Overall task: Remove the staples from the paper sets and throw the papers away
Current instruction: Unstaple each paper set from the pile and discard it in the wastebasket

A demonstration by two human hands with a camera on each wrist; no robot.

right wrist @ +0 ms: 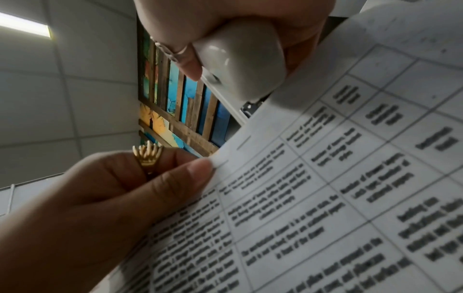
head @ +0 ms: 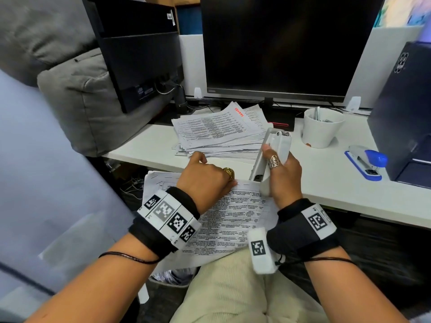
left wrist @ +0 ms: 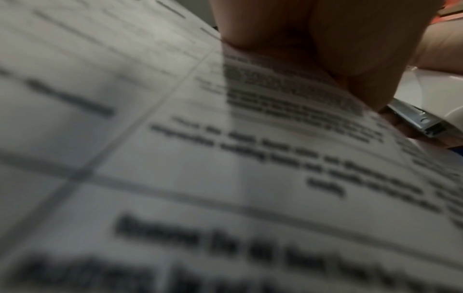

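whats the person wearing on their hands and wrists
Left hand: gold ring. Right hand: ornate silver ring. Each wrist carries a black band with white panels of black square code markers, plus a thin dark cord bracelet behind it.

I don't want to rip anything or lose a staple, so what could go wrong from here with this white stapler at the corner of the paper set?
The left hand pinches the paper set right beside the white stapler that the right hand grips, so a slip could nick a finger or tear the corner. The set hangs over the lap, off the desk, so a freed staple may drop out of sight.
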